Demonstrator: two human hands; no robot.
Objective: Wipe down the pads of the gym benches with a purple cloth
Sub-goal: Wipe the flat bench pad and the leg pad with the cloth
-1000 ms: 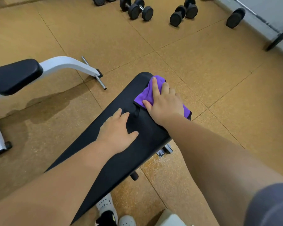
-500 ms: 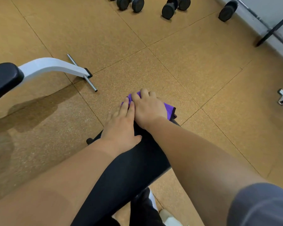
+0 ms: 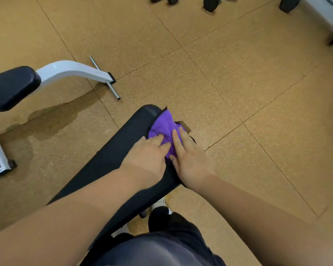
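Where the tan speckled floor of large square tiles fills the view, a long black padded bench runs from the lower left up to the middle. At the left stands another one with a white metal frame and a black pad. The left hand and the right hand lie side by side near the far end of the long bench. Their fingers are stretched flat, gripping nothing, and press on the crumpled purple cloth at that end's right corner. Black dumbbells rest at the top edge.
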